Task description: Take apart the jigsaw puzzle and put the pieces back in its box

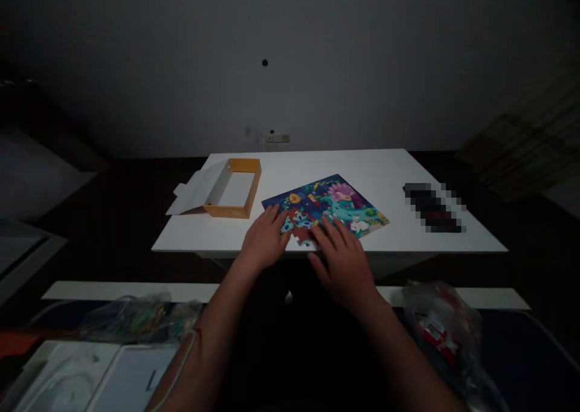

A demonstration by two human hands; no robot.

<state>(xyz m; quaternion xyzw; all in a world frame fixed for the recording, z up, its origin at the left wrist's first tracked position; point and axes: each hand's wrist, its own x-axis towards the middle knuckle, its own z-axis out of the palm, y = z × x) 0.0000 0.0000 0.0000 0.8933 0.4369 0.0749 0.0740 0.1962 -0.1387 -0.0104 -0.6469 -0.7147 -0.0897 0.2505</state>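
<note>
A colourful jigsaw puzzle (347,203) with an undersea picture lies turned at an angle on the white table (299,162), its near corner toward the front edge. My left hand (266,238) rests on the puzzle's left front side, fingers spread, the thumb beside a reddish-brown piece area (302,233). On the right, my right hand (342,255) lies palm down with its fingers apart and the fingertips on the puzzle's front part; its thumb hangs at the table edge. Neither hand appears to grip anything.
An open yellow-edged box (254,188) with its white flap spread stands at the table's left. A pixelated dark object (432,208) lies at the right. Nearer me are plastic bags (131,315) at left and another bag (441,321) at right.
</note>
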